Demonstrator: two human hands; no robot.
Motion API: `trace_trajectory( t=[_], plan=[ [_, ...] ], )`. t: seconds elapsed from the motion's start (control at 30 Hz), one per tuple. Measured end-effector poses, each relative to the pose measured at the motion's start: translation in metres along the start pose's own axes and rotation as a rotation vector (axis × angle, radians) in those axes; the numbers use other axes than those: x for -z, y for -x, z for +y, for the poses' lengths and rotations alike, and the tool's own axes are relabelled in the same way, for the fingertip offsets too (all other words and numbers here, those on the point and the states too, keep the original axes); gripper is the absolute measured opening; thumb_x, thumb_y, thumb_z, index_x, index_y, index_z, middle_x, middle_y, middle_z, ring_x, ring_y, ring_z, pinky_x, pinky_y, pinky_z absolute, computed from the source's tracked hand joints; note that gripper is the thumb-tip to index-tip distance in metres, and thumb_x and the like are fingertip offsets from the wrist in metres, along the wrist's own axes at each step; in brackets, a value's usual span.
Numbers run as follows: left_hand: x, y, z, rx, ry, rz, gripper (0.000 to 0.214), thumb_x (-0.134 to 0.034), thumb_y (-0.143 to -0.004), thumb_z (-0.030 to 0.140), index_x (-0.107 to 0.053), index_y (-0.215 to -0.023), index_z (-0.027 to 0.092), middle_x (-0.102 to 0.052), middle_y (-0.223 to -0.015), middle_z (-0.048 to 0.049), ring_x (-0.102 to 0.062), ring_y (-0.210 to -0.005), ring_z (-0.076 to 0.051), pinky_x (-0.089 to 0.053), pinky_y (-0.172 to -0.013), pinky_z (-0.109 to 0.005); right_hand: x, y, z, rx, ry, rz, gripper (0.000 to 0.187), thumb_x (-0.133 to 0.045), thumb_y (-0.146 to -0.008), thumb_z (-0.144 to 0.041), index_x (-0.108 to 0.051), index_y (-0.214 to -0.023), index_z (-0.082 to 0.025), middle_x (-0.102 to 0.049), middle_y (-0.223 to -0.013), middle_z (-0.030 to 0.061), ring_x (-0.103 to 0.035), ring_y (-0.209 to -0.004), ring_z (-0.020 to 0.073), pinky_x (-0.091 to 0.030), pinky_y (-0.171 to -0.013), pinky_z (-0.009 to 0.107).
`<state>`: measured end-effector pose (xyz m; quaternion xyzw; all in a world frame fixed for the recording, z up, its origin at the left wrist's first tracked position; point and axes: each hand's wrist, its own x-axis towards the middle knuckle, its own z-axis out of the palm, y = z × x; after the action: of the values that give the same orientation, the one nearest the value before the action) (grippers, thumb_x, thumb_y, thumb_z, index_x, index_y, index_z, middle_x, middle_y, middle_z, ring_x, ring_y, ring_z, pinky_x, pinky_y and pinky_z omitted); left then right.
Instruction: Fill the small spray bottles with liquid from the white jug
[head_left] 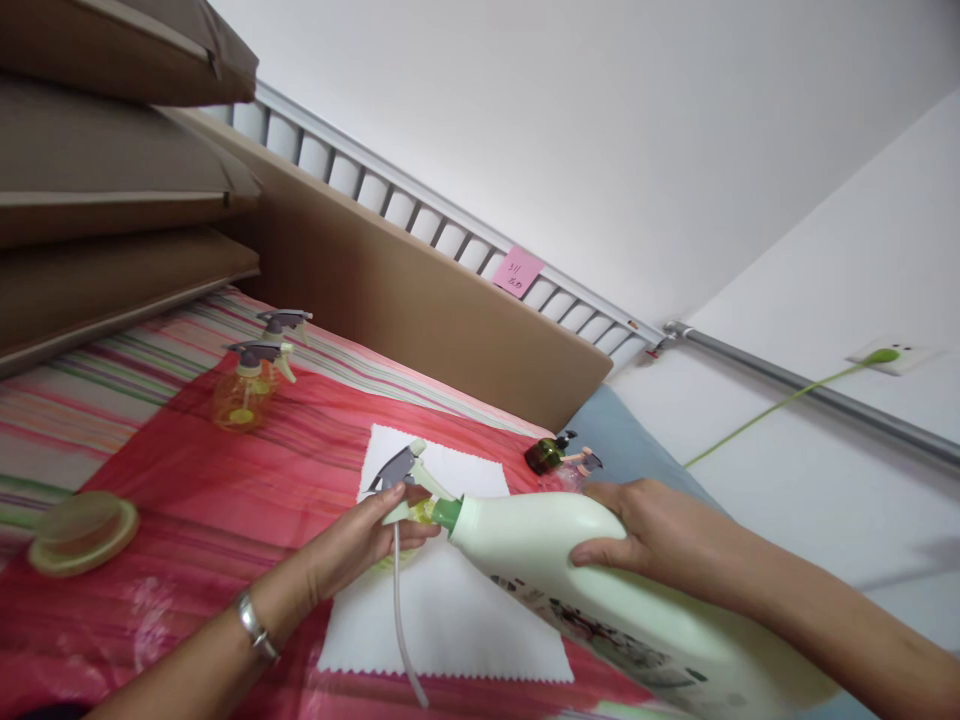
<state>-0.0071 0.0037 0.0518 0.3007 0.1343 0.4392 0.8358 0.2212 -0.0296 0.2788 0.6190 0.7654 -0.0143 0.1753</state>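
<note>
My right hand [637, 530] grips a large pale green bottle [540, 560] tilted over, its green neck pointing left. My left hand [367, 545] is closed round a small yellowish bottle mostly hidden under the fingers, and holds a grey trigger spray head [397, 470] whose white dip tube [401, 620] hangs down. The big bottle's neck meets the small bottle's mouth. Both sit above a white cloth [450, 620] on a red striped sheet [195, 500]. A metal bracelet circles my left wrist.
An orange spray bottle [247, 390] with a second one behind it stands at the back left. A yellow-green lid [82, 530] lies at the left. Two small bottles [562, 460] lie by the brown headboard [420, 320]. Stacked brown cushions [112, 180] fill the upper left.
</note>
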Motion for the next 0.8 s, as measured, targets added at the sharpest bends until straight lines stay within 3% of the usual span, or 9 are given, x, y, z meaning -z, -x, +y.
trace_trajectory(
  t=[0.43, 0.8],
  plan=[
    [0.0035, -0.0013, -0.0009, -0.018, 0.003, -0.028, 0.037, -0.043, -0.087, 0.042, -0.059, -0.11, 0.018, -0.051, -0.129, -0.0108, -0.057, -0.106, -0.031, -0.031, -0.1, -0.046, 0.0026, 0.0011, -0.0023, 0.001, -0.004, -0.019, 0.036, -0.055, -0.073, -0.057, -0.059, -0.079, -0.021, -0.066, -0.077, 0.0059, -0.061, -0.068, 0.0222, -0.039, -0.053, 0.025],
    [0.0021, -0.0004, 0.0014, -0.022, -0.002, -0.047, 0.036, -0.041, -0.088, 0.041, -0.061, -0.106, 0.017, -0.06, -0.12, -0.0091, -0.058, -0.106, -0.029, -0.032, -0.099, -0.044, 0.0032, -0.0005, -0.0046, -0.017, 0.043, -0.037, 0.038, -0.054, -0.073, -0.059, -0.059, -0.079, -0.022, -0.067, -0.079, 0.0062, -0.061, -0.067, 0.0231, -0.039, -0.053, 0.026]
  ],
)
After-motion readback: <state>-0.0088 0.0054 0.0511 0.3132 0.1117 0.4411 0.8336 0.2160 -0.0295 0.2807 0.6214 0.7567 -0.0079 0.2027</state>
